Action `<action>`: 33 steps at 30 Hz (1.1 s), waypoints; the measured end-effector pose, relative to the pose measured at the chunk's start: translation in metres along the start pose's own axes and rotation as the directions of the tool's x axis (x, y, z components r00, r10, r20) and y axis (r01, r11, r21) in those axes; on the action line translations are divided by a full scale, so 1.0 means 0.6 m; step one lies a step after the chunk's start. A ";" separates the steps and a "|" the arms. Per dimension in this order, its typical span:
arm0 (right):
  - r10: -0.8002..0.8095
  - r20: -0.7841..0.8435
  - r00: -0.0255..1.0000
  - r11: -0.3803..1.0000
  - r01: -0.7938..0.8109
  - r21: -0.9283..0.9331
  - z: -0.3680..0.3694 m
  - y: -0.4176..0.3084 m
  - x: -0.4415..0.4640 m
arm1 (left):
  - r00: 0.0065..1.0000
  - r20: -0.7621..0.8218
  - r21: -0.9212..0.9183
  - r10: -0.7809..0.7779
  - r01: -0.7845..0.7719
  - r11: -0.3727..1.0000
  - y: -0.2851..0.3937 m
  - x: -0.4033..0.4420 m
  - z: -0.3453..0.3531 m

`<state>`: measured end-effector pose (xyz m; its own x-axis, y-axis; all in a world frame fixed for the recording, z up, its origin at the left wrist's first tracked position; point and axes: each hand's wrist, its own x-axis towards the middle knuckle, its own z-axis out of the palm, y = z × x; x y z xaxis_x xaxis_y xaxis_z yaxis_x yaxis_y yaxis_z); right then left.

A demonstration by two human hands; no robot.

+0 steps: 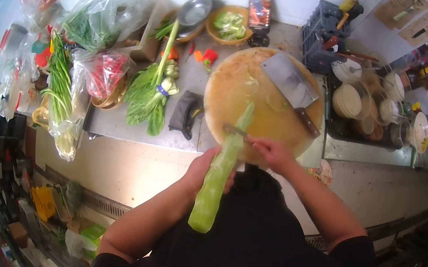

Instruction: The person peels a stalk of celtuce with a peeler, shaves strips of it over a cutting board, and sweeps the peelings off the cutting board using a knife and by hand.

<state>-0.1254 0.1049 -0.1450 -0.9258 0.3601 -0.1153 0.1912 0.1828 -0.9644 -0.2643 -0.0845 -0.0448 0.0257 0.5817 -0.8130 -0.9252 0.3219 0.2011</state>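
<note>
My left hand (199,170) is wrapped round a long pale-green celtuce stem (212,190), held at a slant with its narrow tip over the round cutting board (230,82). The thick end hangs toward my body. In my right hand (274,155) is a peeler (235,131), its head lying across the stem near the tip. The stem's surface looks mostly peeled. A cleaver (290,80) with a dark handle rests on the board's upper right, and thin peel scraps lie near the middle.
Left of the board are a black pouch-like object (186,114), leafy greens (147,98), red pepper pieces (210,56) and bagged vegetables (93,23). Behind stand a basket of cut greens (229,25) and a phone (259,10). Several bowls (347,101) and a dark crate (323,32) are right.
</note>
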 end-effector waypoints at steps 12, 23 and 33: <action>0.188 -0.279 0.942 0.890 -0.283 -0.357 -0.061 0.149 0.073 | 1.000 0.031 -0.011 0.006 -0.006 1.000 0.013 -0.021 -0.012; 0.598 -0.008 0.802 0.652 -0.481 0.586 0.033 -0.104 0.054 | 0.999 -0.034 0.041 0.008 -0.007 0.999 0.015 -0.009 0.013; 0.224 -0.573 0.788 0.963 -0.269 0.006 -0.034 0.013 0.068 | 0.999 0.018 -0.035 -0.030 0.031 0.999 0.026 -0.007 -0.005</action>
<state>-0.1550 0.1397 -0.1520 -0.4998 0.8492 -0.1702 0.4310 0.0734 -0.8994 -0.2802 -0.0845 -0.0397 0.0605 0.5850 -0.8088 -0.9367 0.3132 0.1565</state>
